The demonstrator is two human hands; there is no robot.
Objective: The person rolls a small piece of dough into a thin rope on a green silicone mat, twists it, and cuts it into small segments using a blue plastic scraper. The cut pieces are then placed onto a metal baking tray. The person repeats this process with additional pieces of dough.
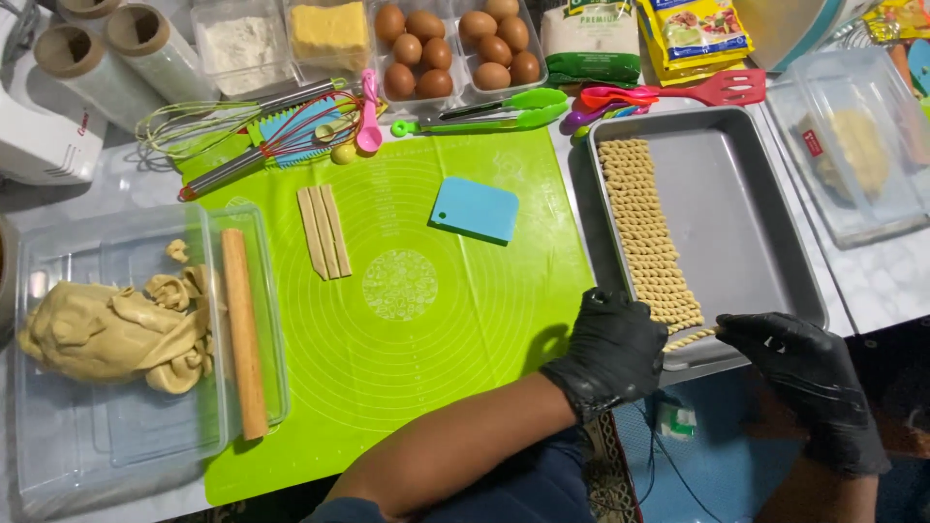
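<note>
Grip: left hand (610,349) and right hand (790,363), gloved black, pinched the ends of one twisted dough stick (690,338).
Place: at the baking tray (746,223) near edge, extending the packed row (644,228).
Strips: three cut dough strips (325,232) waited on the green mat (407,320).

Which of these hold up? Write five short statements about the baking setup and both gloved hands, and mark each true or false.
1. Both hands, the left hand and right hand, wear black gloves. True.
2. The twisted dough sticks lie in a row along the left side of the grey baking tray. True.
3. The wooden rolling pin lies inside the tray. False: it rests across the clear container holding the dough lump.
4. The blue scraper sits on the green mat. True.
5. Three flat dough strips are in the right hand's grip. False: they lie on the mat.
</note>
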